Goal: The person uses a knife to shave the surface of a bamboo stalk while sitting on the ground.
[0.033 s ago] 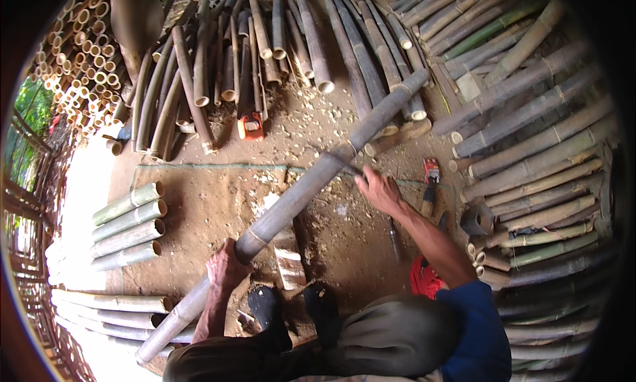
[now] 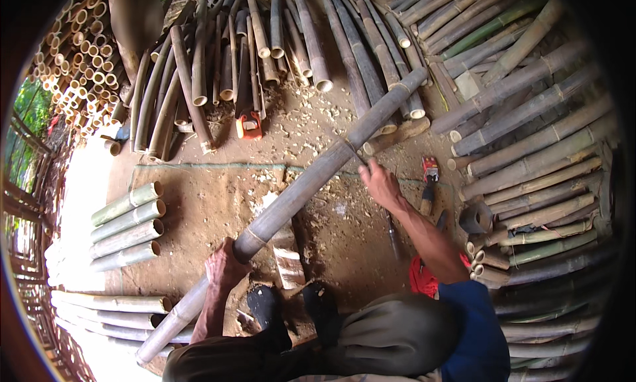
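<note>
A long grey-brown bamboo pole (image 2: pixel 301 191) slants from the lower left to the upper right, across a piece of wood (image 2: pixel 289 256) on the ground. My left hand (image 2: pixel 226 264) wraps around the pole just below one of its joints. Farther up, my right hand (image 2: pixel 382 185) is closed on a thin, dark-bladed knife (image 2: pixel 360 159). The blade lies against the pole near another joint; its far part is blurred. Pale shavings lie on the ground around the pole.
Bamboo poles (image 2: pixel 311 44) crowd the far side, and more are stacked along the right (image 2: pixel 543 143). Several short bamboo pieces (image 2: pixel 126 231) lie at left. An orange-handled saw (image 2: pixel 250 126), a red-ended tool (image 2: pixel 430 170) and a red cloth (image 2: pixel 424 276) rest on the ground.
My right hand and the knife have shifted slightly, with the blade now nearer the upper joint of the pole. My left hand stays in place on the pole.
</note>
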{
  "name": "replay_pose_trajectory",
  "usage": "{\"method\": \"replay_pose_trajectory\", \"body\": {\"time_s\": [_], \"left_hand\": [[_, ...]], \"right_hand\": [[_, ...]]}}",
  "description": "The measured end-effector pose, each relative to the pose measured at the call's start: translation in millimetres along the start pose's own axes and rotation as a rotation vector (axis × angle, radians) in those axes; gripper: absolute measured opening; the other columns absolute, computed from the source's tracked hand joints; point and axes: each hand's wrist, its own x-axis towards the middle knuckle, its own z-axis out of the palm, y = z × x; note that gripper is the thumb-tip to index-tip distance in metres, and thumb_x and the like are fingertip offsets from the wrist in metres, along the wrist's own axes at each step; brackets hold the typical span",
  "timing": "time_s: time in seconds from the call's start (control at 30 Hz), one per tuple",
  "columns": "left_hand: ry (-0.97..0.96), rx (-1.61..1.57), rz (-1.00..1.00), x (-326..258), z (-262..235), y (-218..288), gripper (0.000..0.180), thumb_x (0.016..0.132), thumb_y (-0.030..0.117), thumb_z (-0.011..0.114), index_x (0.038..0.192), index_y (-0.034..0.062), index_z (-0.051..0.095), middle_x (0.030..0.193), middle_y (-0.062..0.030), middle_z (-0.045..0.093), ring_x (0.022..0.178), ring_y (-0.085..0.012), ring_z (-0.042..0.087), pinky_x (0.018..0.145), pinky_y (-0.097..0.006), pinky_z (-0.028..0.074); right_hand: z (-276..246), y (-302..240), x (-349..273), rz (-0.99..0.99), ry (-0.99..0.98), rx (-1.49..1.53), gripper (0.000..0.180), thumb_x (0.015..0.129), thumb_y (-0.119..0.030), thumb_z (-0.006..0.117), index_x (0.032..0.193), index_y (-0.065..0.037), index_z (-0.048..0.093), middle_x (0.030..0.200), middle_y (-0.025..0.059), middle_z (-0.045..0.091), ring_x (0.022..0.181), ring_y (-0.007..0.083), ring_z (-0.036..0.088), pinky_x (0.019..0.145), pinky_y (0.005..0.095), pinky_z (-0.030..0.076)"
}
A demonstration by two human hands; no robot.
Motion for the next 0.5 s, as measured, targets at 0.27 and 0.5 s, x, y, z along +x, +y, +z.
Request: {"method": "replay_pose_trajectory", "body": {"time_s": [0.27, 0.5], "left_hand": [[-0.066, -0.014, 0.037, 12.2, -8.3, -0.2, 0.063, 0.064, 0.034, 0.090, 0.115, 0.0084, 0.064, 0.098, -0.0190, 0.077, 0.093, -0.0404, 0.075, 0.083, -0.050, 0.059], [-0.174, -0.123, 0.078, 27.1, -6.8, -14.0, 0.069, 0.058, 0.030, 0.096, 0.115, 0.0053, 0.067, 0.098, -0.0198, 0.077, 0.094, -0.0370, 0.076, 0.084, -0.048, 0.059]], "right_hand": [[4.3, -6.9, 5.6, 0.043, -0.042, 0.024, 0.044, 0.112, -0.039, 0.049, 0.120, 0.003, 0.058, 0.070, 0.0096, 0.063, 0.056, 0.0218, 0.062, 0.043, 0.0401, 0.048], [10.7, 0.2, -1.2, 0.040, 0.045, 0.072, 0.041, 0.113, -0.040, 0.046, 0.116, 0.000, 0.058, 0.063, 0.0078, 0.060, 0.052, 0.0215, 0.061, 0.042, 0.0398, 0.045]]}}
